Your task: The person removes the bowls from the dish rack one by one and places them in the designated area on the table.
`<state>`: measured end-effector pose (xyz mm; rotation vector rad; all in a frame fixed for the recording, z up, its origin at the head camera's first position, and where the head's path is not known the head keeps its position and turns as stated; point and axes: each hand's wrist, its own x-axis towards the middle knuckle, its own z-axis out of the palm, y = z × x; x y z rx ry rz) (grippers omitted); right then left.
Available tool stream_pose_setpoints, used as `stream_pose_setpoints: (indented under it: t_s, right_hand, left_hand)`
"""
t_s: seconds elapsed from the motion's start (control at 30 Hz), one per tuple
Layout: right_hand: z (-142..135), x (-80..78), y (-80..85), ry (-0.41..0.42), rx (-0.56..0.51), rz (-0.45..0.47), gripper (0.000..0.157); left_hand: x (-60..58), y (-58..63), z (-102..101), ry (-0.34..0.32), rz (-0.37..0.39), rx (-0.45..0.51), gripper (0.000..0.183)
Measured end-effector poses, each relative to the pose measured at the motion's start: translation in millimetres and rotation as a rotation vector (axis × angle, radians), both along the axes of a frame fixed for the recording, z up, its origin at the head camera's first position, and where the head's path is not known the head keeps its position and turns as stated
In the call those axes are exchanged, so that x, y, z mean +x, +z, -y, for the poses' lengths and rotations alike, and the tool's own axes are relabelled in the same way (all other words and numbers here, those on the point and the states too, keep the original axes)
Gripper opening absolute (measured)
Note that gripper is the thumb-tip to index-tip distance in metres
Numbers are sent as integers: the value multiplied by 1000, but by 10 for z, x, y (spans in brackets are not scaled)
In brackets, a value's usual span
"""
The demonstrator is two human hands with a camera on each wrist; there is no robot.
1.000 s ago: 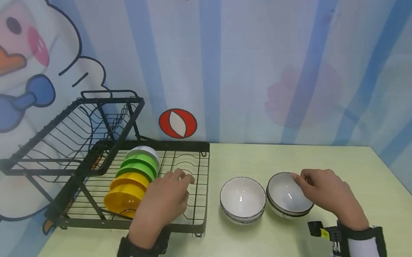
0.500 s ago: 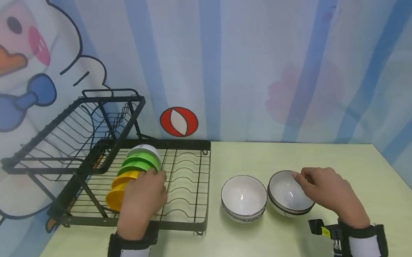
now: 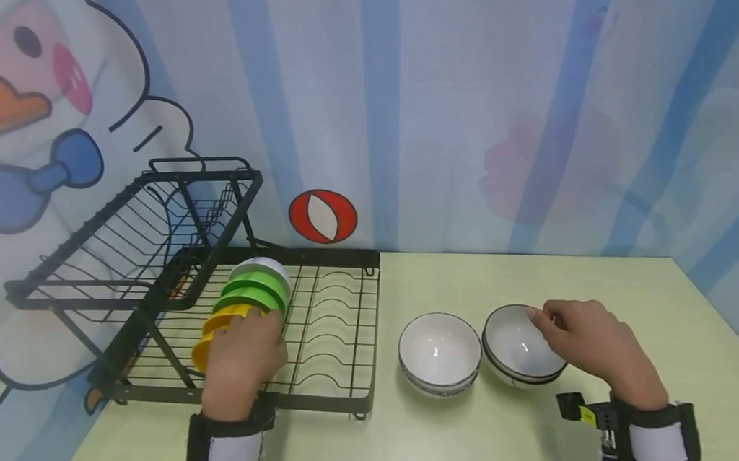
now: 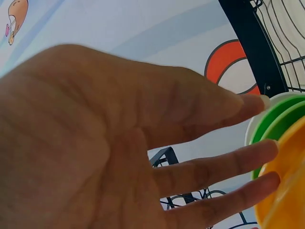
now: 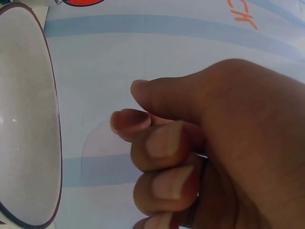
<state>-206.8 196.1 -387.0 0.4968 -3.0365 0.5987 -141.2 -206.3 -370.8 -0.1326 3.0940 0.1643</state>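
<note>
My left hand (image 3: pixel 245 356) is over the row of bowls in the black dish rack (image 3: pixel 318 404). In the left wrist view its fingers are nearly straight, with fingertips at the rim of a yellow bowl (image 4: pixel 288 167); whether they press on it I cannot tell. Green bowls (image 3: pixel 253 292) and a white bowl (image 3: pixel 271 264) lean behind the yellow ones. My right hand (image 3: pixel 589 340) hovers by the right stack of white bowls (image 3: pixel 515 338). Its fingers curl loosely and hold nothing; in the right wrist view a gap separates them from the dark-rimmed bowl (image 5: pixel 28 119).
Another stack of white bowls (image 3: pixel 440 351) stands on the pale table (image 3: pixel 477 439), between the rack and the right stack. The rack's upper tier (image 3: pixel 89 306) rises at the left. A printed cloth (image 3: pixel 438 109) hangs behind the table.
My left hand has moved left, from over the rack's wire slots to the yellow bowls. The right hand stays beside the right stack.
</note>
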Motion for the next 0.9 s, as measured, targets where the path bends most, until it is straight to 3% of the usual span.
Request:
stream_pose_setpoints:
  t_s: [0.2, 0.63, 0.9]
  right_hand:
    - [-4, 15, 10, 4, -1, 9, 45]
    - [-15, 28, 18, 10, -3, 23, 44]
    - [-18, 29, 13, 20, -11, 28, 44]
  left_hand:
    - [-14, -4, 25, 35, 40, 18, 16]
    - [17, -44, 132, 100, 89, 40, 31]
    - [0, -51, 189, 105, 115, 35, 39]
